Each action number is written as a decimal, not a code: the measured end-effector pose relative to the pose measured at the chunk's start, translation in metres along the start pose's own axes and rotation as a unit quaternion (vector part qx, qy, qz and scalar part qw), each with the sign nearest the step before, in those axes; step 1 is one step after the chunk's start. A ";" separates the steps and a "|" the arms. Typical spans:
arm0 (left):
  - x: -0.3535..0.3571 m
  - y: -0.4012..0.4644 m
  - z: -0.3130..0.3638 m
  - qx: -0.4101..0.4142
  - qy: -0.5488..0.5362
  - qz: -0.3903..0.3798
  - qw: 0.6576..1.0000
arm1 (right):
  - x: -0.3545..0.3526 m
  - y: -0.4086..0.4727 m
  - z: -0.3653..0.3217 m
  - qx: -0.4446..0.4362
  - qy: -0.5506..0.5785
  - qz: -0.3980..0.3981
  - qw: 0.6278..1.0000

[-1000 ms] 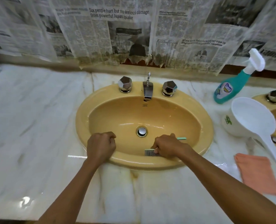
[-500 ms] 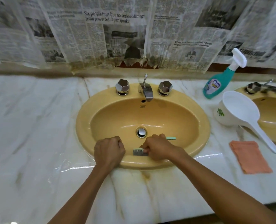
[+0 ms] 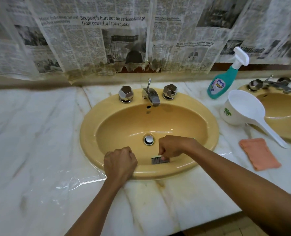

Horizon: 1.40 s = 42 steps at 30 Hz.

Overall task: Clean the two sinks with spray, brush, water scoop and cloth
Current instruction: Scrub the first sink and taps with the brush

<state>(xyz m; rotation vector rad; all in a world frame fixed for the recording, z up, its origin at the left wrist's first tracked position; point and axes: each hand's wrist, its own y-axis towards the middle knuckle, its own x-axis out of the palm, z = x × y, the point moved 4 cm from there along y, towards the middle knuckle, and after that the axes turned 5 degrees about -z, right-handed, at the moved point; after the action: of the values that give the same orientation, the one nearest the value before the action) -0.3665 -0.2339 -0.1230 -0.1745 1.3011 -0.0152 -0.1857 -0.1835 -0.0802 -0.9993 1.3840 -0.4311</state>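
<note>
In the head view the right hand [image 3: 172, 147] holds the brush [image 3: 160, 160], fingers curled round its handle, the bristles against the near inner wall of the yellow sink [image 3: 213, 126], a little more to the right of the drain [image 3: 148, 139] than half a second before. The left hand [image 3: 120, 161] stays a closed fist on the near rim. Spray bottle [image 3: 222, 82], water scoop [image 3: 243, 110] and orange cloth [image 3: 258, 154] lie on the counter [image 3: 39, 133] as before

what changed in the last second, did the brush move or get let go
The right hand kept its grip on the brush and worked it leftward along the sink front wall. The left hand stayed fisted at the rim. Spray bottle, scoop and cloth stayed put.
</note>
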 end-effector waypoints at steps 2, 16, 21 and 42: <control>0.000 0.000 0.000 0.002 -0.002 -0.002 1.000 | 0.008 0.006 0.020 0.079 -0.073 0.005 0.994; 0.001 0.001 0.000 0.009 -0.006 -0.005 1.000 | 0.031 0.024 0.005 0.039 -0.025 0.072 0.996; 0.000 0.001 0.000 0.010 -0.012 -0.003 1.000 | 0.014 0.007 -0.014 -0.105 0.165 0.055 0.979; -0.001 0.001 0.000 -0.033 -0.049 0.041 0.997 | 0.017 0.029 0.002 -0.113 0.144 0.020 0.983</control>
<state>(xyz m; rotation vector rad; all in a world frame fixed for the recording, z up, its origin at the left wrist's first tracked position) -0.3665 -0.2325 -0.1224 -0.1755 1.2115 0.1045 -0.1886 -0.1798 -0.1131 -1.1230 1.7413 -0.4053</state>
